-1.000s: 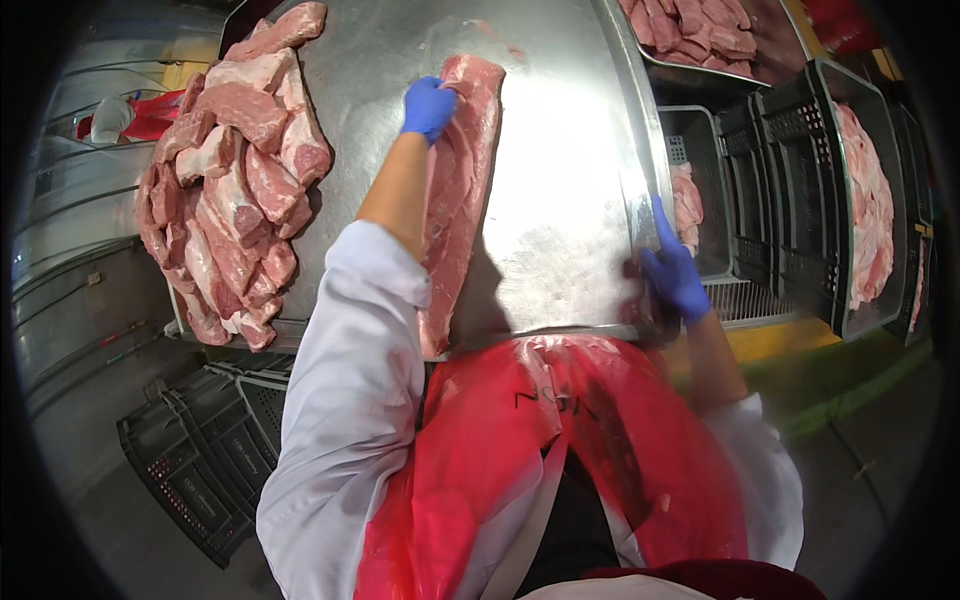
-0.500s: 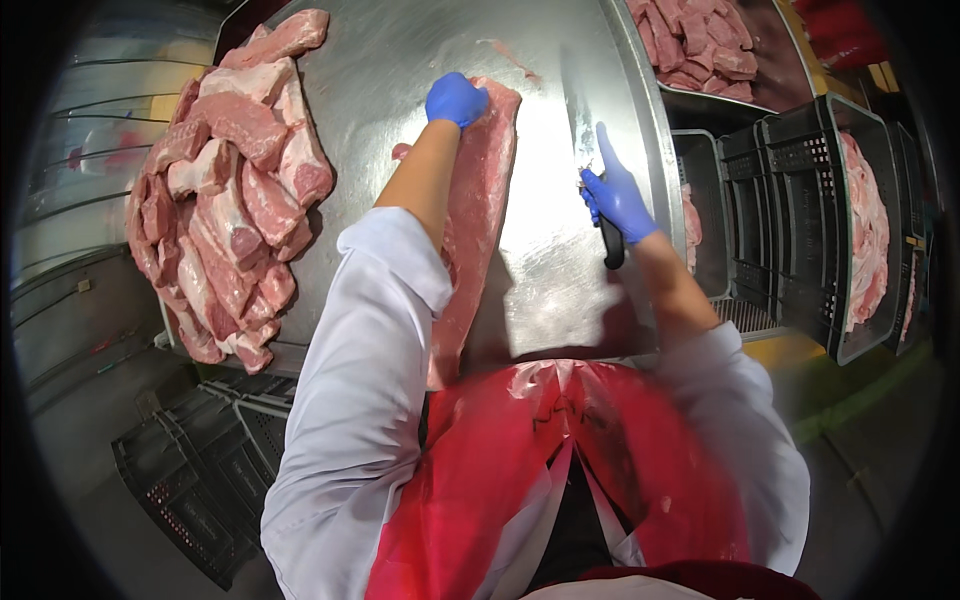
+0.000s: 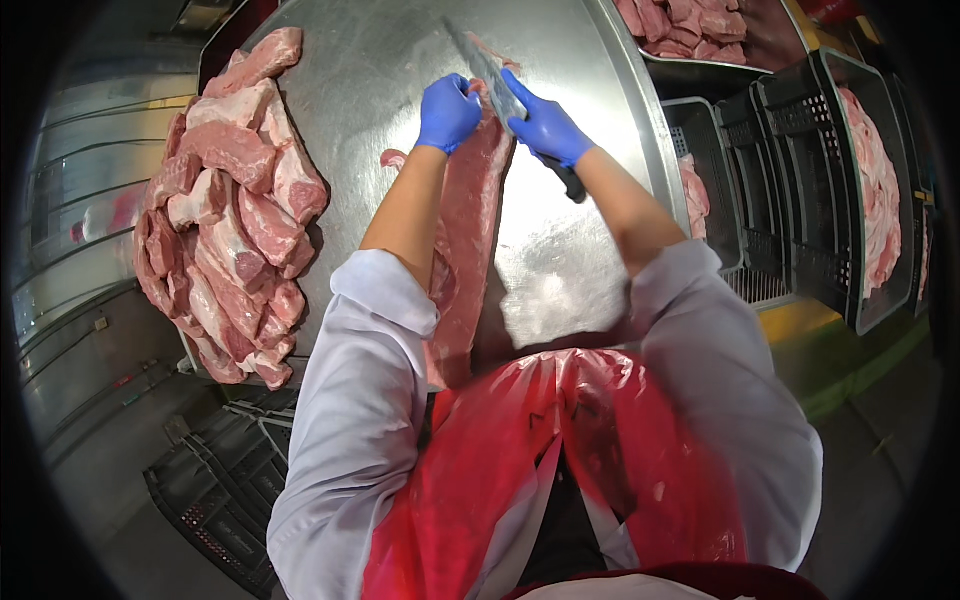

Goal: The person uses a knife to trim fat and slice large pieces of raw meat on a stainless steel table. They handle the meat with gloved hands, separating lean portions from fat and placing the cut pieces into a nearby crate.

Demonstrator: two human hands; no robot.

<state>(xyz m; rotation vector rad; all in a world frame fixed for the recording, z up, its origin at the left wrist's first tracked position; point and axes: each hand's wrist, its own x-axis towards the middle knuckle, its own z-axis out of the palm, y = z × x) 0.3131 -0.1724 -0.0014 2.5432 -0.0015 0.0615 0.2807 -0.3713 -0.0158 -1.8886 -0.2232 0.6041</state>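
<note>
A long strip of raw meat [image 3: 468, 240] lies lengthwise on the metal table [image 3: 380, 60], its near end at the table's front edge. My left hand [image 3: 449, 113], in a blue glove, is closed on the far end of this strip. In my right hand [image 3: 548, 125], gloved the same way, is a knife [image 3: 490, 65] with a black handle. Its blade points away and to the left, over the far end of the meat, close to my left fingers. My right index finger lies along the blade. A small meat scrap [image 3: 393, 159] shows beside my left wrist.
A large heap of meat pieces [image 3: 235, 200] covers the table's left side. Beyond its raised right rim stand black crates [image 3: 845, 200] with pale meat and a tray of meat pieces [image 3: 690, 25]. More black crates [image 3: 215, 500] sit below at the left.
My right hand has brought the knife from the right side of the table over to the far end of the meat strip. My left hand still grips that end.
</note>
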